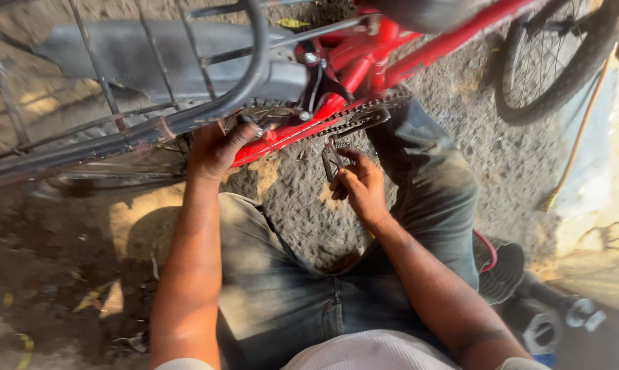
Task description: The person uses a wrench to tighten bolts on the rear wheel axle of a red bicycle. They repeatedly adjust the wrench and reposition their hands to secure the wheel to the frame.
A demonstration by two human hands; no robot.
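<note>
The left hand (213, 147) is closed around the red chainstay (275, 137) of the bicycle, just under the dark rear carrier rack (186, 89), bracing the frame. The right hand (361, 188) pinches the pedal (332, 159), which hangs at about six o'clock from the crank, directly below the chain (364, 113) running from nine toward two o'clock. To do this well, I judge the left hand should hold the frame firm so it does not rock, while the right hand moves the pedal slowly with fingertips kept below the chain line, away from the teeth. The bicycle stands on the rough dirt ground (302, 199), in front of the crouched knees.
</note>
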